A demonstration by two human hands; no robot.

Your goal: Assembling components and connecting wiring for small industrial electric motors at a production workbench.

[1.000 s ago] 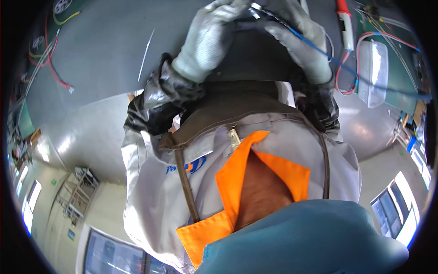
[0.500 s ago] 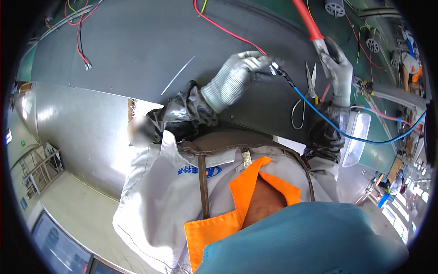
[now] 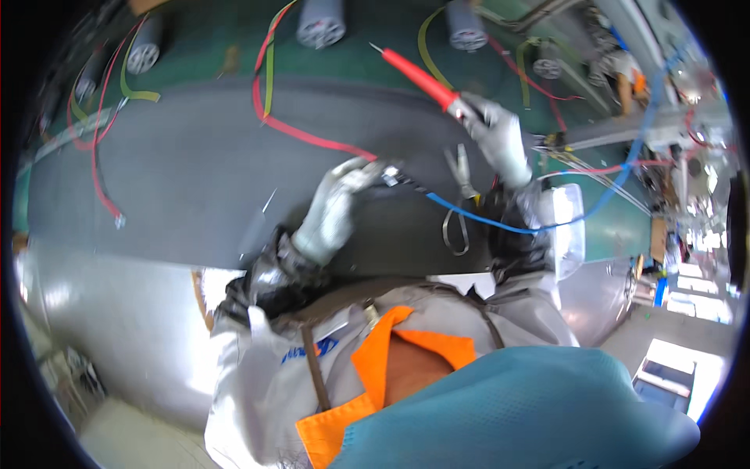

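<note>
Both of my hands wear grey-white gloves over the dark bench. My left hand (image 3: 332, 211) is closed, pinching the red wire (image 3: 316, 141) just beside a small shiny connector (image 3: 392, 176). From the connector's other side a black-sleeved blue wire (image 3: 488, 223) runs off to the right in a loop. Higher up on the right, my right hand (image 3: 496, 137) is wrapped around a long red tool with a thin pointed metal tip (image 3: 418, 78); its exact kind is unclear. Scissors (image 3: 462, 176) with a wire-like loop (image 3: 455, 233) below them lie between my hands.
Grey cylindrical motors (image 3: 322, 27) with red and yellow-green wires stand along the green far strip. A loose red lead (image 3: 101, 184) lies at the left, near a thin pale strip (image 3: 268, 202). A clear plastic box (image 3: 568, 227) sits by my right sleeve.
The whole view has shifted, showing more of the far bench. My right hand has risen relative to the left, and the red tool now tilts further left. Both grips stay closed.
</note>
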